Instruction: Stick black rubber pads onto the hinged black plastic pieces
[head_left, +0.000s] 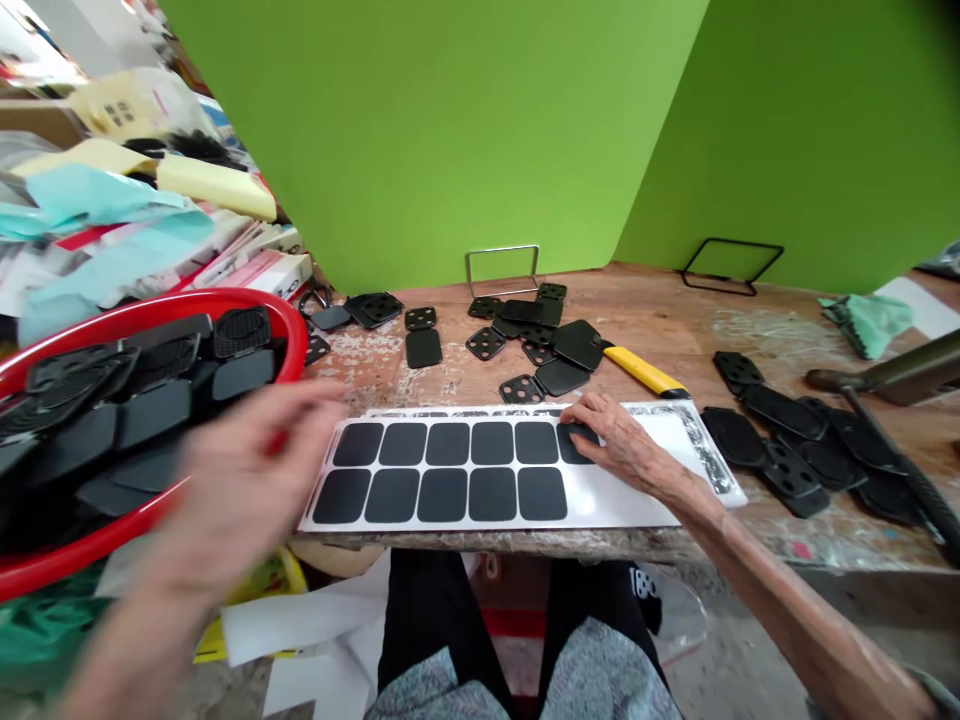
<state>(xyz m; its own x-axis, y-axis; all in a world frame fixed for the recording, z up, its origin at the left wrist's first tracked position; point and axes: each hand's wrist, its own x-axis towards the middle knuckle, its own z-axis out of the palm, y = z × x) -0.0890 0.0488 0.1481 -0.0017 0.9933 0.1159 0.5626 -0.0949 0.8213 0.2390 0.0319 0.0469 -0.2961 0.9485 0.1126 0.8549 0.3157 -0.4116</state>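
A white sheet (600,500) lies along the table's front edge, bearing two rows of dark rounded squares (442,494). The fingers of my right hand (604,437) are closed on a dark square (576,445) at the right end of the upper row. Bare white sheet shows to the right of the squares. My left hand (259,470) is smeared by motion between the sheet's left end and a red basin (294,345) of black plates (154,415); its fingers cannot be made out.
Black plates (577,343) and a yellow-handled cutter (645,371) lie behind the sheet. More black plates (787,410) and a metal tool (900,375) are at right. Green panels (465,130) stand at the back, with wire stands.
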